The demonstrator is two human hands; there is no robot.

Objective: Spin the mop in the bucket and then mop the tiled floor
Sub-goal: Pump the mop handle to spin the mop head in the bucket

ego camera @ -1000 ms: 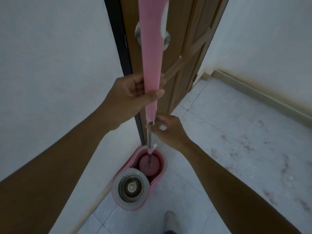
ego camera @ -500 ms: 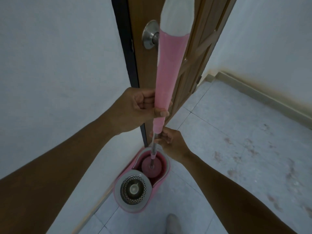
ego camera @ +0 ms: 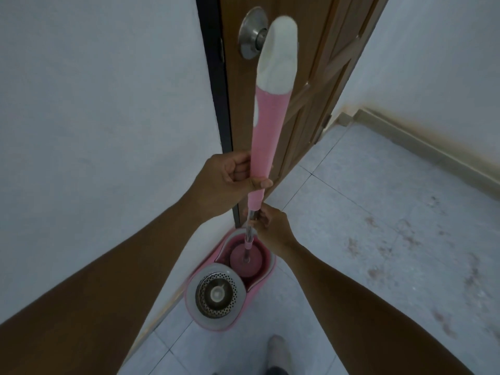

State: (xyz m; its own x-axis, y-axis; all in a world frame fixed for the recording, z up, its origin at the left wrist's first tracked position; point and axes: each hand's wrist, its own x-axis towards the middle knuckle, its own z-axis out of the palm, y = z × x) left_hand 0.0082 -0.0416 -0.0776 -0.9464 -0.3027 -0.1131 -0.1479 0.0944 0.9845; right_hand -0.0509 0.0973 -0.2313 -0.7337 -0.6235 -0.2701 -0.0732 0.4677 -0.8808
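Left hand [ego camera: 224, 185]: the fingers wrap tight around the bottom of the pink grip [ego camera: 266, 136], mid frame, to keep the mop straight up.
Right hand [ego camera: 273, 228]: the fingers pinch the metal pole [ego camera: 250, 226] just below, to steady it.
Mop head [ego camera: 247, 262]: sits in the wash side of the bucket [ego camera: 216, 330], low in the middle.
Spinner basket [ego camera: 216, 293]: empty, beside the mop head.
Tiled floor [ego camera: 378, 239]: stained, not mopped yet, I think.
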